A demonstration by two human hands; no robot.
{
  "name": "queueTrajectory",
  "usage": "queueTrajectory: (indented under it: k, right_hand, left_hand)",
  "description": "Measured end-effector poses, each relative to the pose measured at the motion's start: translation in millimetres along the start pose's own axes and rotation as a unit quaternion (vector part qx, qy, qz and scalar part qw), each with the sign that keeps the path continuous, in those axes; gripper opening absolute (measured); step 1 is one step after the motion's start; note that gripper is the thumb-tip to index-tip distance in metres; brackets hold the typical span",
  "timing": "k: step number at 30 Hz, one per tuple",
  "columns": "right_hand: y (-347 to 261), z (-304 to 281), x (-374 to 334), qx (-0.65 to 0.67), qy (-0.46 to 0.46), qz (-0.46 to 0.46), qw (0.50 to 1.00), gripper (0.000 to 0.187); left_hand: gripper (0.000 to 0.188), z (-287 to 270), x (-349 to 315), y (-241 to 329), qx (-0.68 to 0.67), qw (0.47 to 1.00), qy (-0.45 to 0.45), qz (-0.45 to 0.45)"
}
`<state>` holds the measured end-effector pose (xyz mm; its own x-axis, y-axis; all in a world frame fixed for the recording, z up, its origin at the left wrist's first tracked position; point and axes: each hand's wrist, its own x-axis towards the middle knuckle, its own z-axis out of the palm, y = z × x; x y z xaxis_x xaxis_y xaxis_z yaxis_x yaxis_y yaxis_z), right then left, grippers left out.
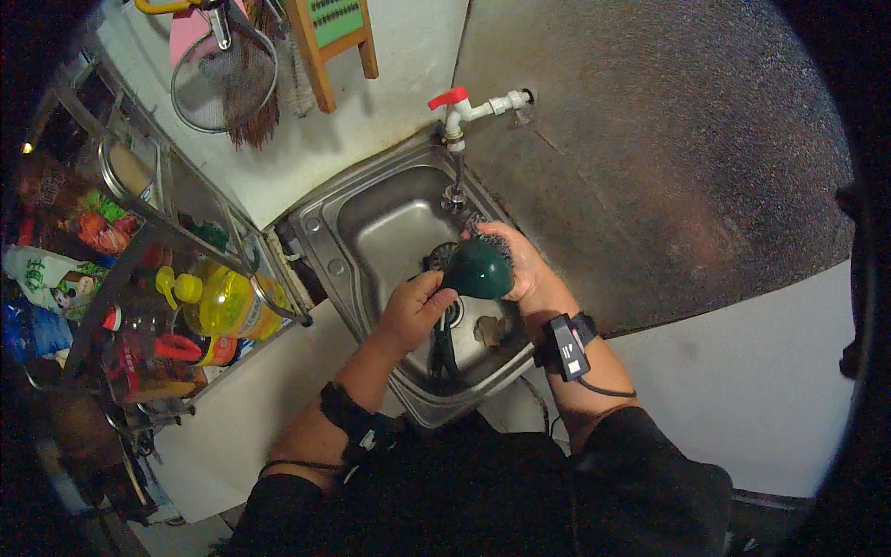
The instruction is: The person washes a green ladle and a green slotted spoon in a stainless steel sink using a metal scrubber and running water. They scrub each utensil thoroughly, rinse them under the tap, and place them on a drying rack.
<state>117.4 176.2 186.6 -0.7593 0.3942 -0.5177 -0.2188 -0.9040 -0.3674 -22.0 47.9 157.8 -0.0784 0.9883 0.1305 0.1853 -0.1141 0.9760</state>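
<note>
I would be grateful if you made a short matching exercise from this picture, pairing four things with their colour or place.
Things:
1. tap handle
2. mesh strainer
3. large bottle
4. glossy rounded object

Colours and places:
A. dark green, held by the left hand
B. hanging against the white wall
C. red, above the water outlet
D. yellow, to the left of the sink

Right pairs: 1-C, 2-B, 3-D, 4-A
</note>
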Motion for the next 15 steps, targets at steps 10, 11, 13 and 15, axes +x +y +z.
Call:
queueTrajectory:
  k: [10,11,13,15]
  right_hand:
    - [-1,3,-17,-0.527,0.271,-0.559,0.58,0.024]
    - [7,10,-14,-0.549,0.225,-0.633,0.497,0.025]
    - [33,22,-14,-0.666,0.207,-0.588,0.41,0.024]
    - [39,28,-9,-0.643,0.229,-0.605,0.411,0.024]
  left_hand:
    - [0.024,3,4,-5,-0.065,0.995,0.053,-0.059]
    - [0.024,6,6,-4,-0.083,0.994,0.055,-0.05]
    - [0.024,14,13,-1,-0.146,0.986,0.057,-0.054]
    - [0.025,17,13,3,-0.055,0.997,0.059,-0.004]
